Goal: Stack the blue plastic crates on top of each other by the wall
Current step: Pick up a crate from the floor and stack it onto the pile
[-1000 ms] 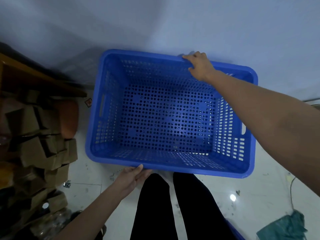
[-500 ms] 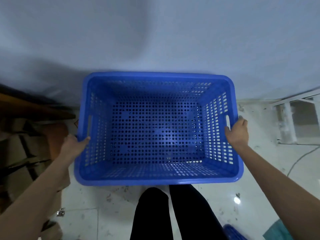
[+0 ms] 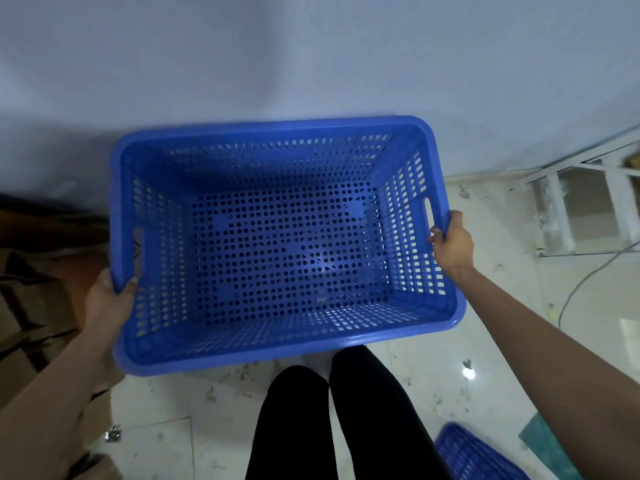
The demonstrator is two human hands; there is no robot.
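A large blue perforated plastic crate [image 3: 277, 355] fills the middle of the head view, open side up and empty, its far rim close to the pale wall [image 3: 311, 57]. My left hand [image 3: 109, 299] grips the crate's left rim near the handle slot. My right hand [image 3: 452, 242] grips the right rim just below the other handle slot. The corner of a second blue crate [image 3: 474, 455] shows at the bottom right on the floor. Whether the held crate rests on the floor or on another crate is hidden.
Brown cardboard boxes [image 3: 31, 306] pile up at the left, touching my left forearm. My legs in black trousers [image 3: 346, 420] stand just behind the crate. A white metal frame [image 3: 581, 209] and a cable [image 3: 588, 275] lie at the right on the tiled floor. A teal cloth [image 3: 543, 441] lies at the bottom right.
My hands went from the crate's far and near rims to its left and right rims. The crate turned square to the wall and now sits slightly rotated, nearer the wall.
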